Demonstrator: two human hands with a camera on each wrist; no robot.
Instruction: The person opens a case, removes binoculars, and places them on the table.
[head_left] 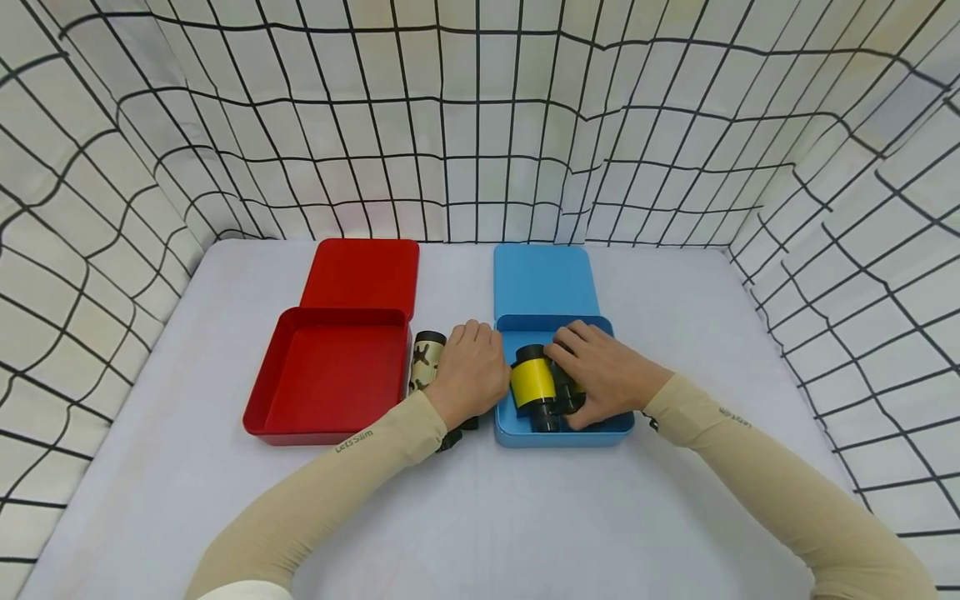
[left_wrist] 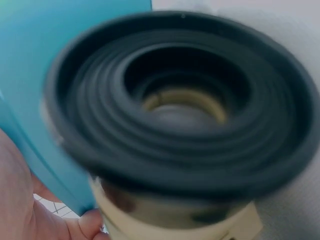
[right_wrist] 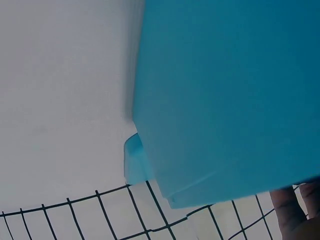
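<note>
Inside the blue box (head_left: 504,438) lie black binoculars with a yellow barrel (head_left: 532,382). My right hand (head_left: 607,375) grips their right barrel, thumb toward me and fingers at the far end. My left hand (head_left: 471,371) sits over the box's left rim with fingers bent, between it and the camouflage binoculars (head_left: 425,360). Those stand close beside the red box (head_left: 262,400), partly covered by the left hand; a dark eyecup (left_wrist: 185,170) fills the left wrist view. In the right wrist view the fingers (right_wrist: 287,207) show beyond the box's outer wall.
The red box lies at left, its red lid (head_left: 360,273) folded back. A blue lid (head_left: 545,279) lies open behind the blue box. Black wire mesh (head_left: 480,125) surrounds the white table (head_left: 480,533) at the back and sides.
</note>
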